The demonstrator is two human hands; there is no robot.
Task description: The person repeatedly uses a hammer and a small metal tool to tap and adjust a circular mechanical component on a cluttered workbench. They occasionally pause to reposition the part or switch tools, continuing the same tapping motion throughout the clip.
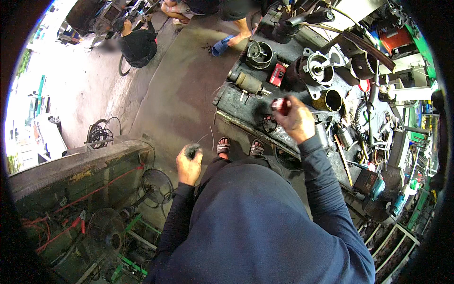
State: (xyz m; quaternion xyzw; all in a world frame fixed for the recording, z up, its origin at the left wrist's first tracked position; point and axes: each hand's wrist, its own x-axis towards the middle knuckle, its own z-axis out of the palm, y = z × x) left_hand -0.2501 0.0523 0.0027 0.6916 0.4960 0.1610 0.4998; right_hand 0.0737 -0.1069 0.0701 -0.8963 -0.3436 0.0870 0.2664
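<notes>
Dark navy cloth (246, 222) of the wearer's long-sleeved top fills the lower middle of my view, closest to the lens, with both forearms reaching out from it. Beyond it I see two strapped sandals (223, 146) on the floor (179, 85). On my left side, the left hand (189, 165) is closed, its fingers curled around a small dark grey lump (191, 150), from which a thin strand seems to stick out; I cannot tell what that lump is. The right hand (299, 119) is partly closed, thumb and fingers gripping a glossy red rounded piece (282, 105) over the near edge of a grimy black worktop (231, 106); I cannot tell whether the piece touches the surface. Just below that hand lies a dark ring-shaped part (269, 124). Farther up the worktop I make out an olive metal cylinder (249, 84) with prongs, a small red-and-black box (278, 75), a round metal housing (259, 54) and a silver eared casing (319, 68). Near the right forearm lies a slim wooden stick (344, 161). At lower left stands a round wire-caged fan (106, 232); toward the top, a person in black (137, 46) sits low.
</notes>
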